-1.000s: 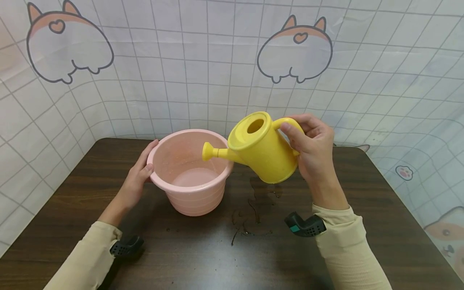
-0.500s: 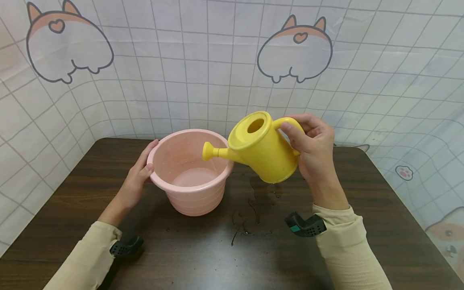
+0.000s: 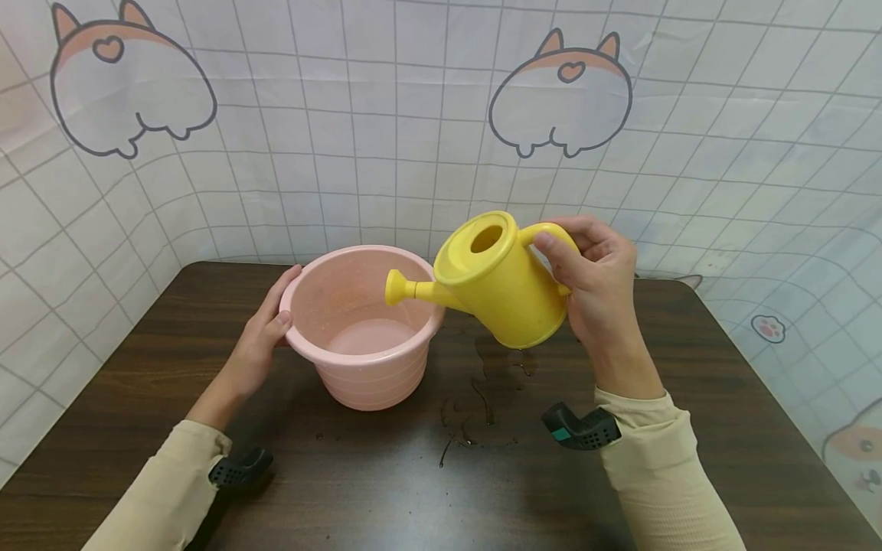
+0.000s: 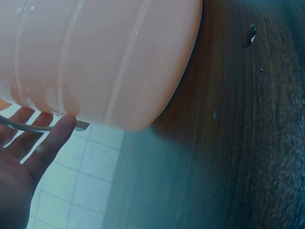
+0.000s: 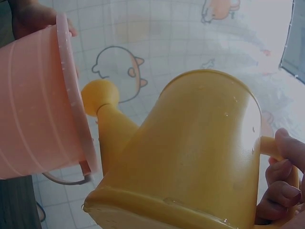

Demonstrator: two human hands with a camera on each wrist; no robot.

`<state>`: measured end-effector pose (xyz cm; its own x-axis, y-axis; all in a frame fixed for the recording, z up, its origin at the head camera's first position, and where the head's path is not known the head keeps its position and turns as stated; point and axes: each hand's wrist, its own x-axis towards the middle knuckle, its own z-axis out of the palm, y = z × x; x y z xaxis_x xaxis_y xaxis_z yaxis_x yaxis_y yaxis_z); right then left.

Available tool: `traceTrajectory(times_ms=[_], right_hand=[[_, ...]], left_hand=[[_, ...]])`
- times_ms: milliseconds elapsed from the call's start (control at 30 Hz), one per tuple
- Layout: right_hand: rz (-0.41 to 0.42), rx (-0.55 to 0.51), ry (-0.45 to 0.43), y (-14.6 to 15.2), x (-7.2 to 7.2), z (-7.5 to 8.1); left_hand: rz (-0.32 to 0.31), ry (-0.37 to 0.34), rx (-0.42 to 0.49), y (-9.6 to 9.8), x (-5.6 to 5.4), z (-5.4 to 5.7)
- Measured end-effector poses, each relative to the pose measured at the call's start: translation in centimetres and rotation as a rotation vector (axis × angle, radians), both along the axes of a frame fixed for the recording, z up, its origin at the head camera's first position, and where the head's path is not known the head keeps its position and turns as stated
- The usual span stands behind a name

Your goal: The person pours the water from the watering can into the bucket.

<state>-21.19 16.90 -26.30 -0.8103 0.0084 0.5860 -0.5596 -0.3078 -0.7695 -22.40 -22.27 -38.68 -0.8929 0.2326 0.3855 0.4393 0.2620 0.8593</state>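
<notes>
- Yellow plastic makes up the watering can [image 3: 517, 302], a small rounded one with a round hole in its top, held up in the air and tipped so its spout points toward the person's left.
- The right hand [image 3: 598, 275] has its fingers curled round the can's looped handle [image 3: 551, 232], thumb lying along the upper part; from the right wrist, the fingertips show folded together inside the loop.
- The spout's flared yellow head [image 3: 396, 288] hangs over the near-right part of the opening of a pale pink plastic basin [image 3: 372, 383], round and ribbed outside.
- The left hand [image 3: 258, 330] grips that basin at its left rim, thumb over the edge; seen from the left wrist, the fingers are spread a little apart, some tips against the outer wall, beside a thin curved handle [image 4: 28, 127].
- The basin is at the dark brown wood-grain tabletop [image 3: 344, 497]; whether its base sits flat, I can't tell.
- Wet streaks [image 3: 488, 413] mark the wood to the right of the basin, below the can.
- Printed markings: cartoon animal rumps with hearts, and a pink paw print [image 3: 768, 328], on the white grid-patterned cloth [image 3: 413, 138] behind; a teal patch [image 3: 560, 434] shows on the black device [image 3: 592, 430] at the right beige sleeve [image 3: 664, 467].
</notes>
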Motion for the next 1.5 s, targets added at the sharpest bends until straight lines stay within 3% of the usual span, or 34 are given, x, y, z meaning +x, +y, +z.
traceTrajectory(times_ms=[1133, 1500], right_hand=[[-0.001, 0.013, -0.015, 0.04, 0.08, 0.23], [-0.032, 0.051, -0.014, -0.03, 0.13, 0.30]], left_hand=[[-0.003, -0.003, 0.001, 0.17, 0.18, 0.29], [-0.034, 0.007, -0.003, 0.06, 0.12, 0.25]])
